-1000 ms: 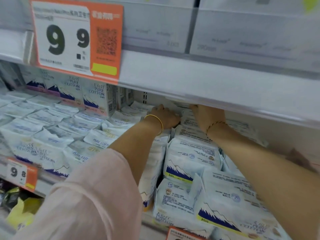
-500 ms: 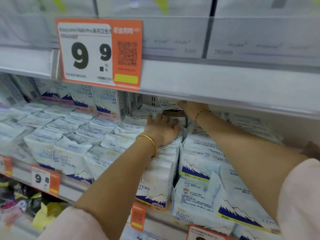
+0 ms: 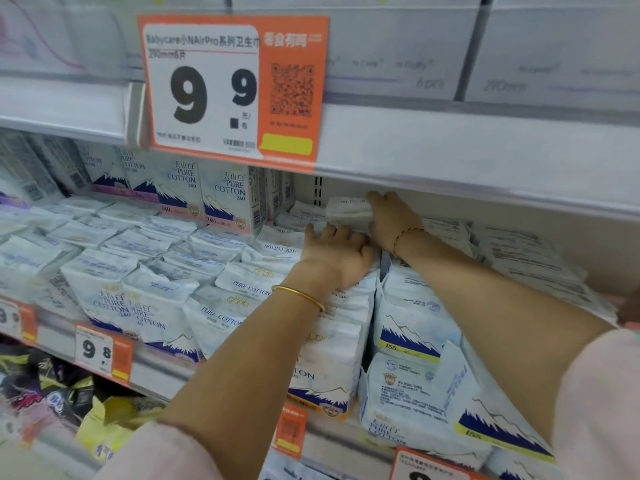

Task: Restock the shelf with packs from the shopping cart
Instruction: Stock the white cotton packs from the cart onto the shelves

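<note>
Hands deep in the white metal shelf [image 3: 159, 371], close together. Right hand [image 3: 393, 221] grips the end of a white soft plastic pack [image 3: 348, 211] at the back wall, its long axis left-right, lying to that hand's left. Left hand [image 3: 337, 256] lies flat, fingers spread, pressing the white-and-blue cotton pack rows [image 3: 249, 282] just in front; shelf looks nearly full, cart not in view.
</note>
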Demonstrator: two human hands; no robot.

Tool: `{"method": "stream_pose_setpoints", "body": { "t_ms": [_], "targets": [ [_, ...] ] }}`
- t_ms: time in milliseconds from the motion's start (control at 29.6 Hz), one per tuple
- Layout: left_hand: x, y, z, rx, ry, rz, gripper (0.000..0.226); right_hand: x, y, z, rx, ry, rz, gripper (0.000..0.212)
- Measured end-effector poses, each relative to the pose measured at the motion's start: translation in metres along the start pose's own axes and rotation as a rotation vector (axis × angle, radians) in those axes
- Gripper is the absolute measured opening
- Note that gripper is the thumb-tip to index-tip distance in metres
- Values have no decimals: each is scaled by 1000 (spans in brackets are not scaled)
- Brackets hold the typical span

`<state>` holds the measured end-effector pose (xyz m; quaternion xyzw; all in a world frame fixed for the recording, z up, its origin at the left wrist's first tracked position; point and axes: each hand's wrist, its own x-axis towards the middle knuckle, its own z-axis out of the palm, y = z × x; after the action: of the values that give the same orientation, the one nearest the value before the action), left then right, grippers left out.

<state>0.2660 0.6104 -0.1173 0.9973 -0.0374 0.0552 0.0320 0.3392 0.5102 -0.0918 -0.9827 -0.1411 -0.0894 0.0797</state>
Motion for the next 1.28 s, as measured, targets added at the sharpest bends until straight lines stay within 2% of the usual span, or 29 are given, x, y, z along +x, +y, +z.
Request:
{"method": "stream_pose_setpoints", "body": {
  "t_ms": [34, 169, 270, 371, 405, 540, 742, 843, 944, 1012, 1113, 1214, 1282],
  "targets": [
    [-1, 0, -2, -5, -10, -6, 47, 0, -2, 2, -54, 55, -26, 38],
    [-2, 2, -12, -15, -65, -34, 50, -2, -8, 0, -188, 58, -1, 46],
    [-5, 3, -15, 36, -80, -45, 52, -5, -8, 1, -36, -11, 61, 36],
    [-7, -3, -13, 66, -92, -59, 52, -8, -9, 3, -56, 168, 19, 28],
    [-9, -5, -13, 70, -99, -64, 52, -8, -8, 4, -87, 150, 24, 31],
    [-11, -8, -12, 65, -121, -70, 53, -6, -2, -1, -238, -120, 73, 49],
    [-37, -5, -30, 34, -77, -37, 53, -47, -17, -32, -204, -109, 4, 37],
    [-82, -11, -48, 11, 17, 16, 51, -102, -42, -52, -149, -93, -64, 41],
    [-151, -30, -58, -91, 96, 15, 50, -178, -71, -48, 19, 36, -273, 40],
    [-205, -47, -58, -183, 106, -22, 45, -229, -91, -34, 183, 44, -401, 45],
    [-280, -70, -51, -461, 147, -201, 30, -283, -122, -4, 366, -37, -490, 41],
    [-331, -93, -26, -690, 195, -389, 25, -322, -152, 25, 513, -155, -498, 33],
    [-352, -105, -1, -695, 82, -434, 25, -342, -161, 46, 525, -255, -524, 32]
  ]
}}
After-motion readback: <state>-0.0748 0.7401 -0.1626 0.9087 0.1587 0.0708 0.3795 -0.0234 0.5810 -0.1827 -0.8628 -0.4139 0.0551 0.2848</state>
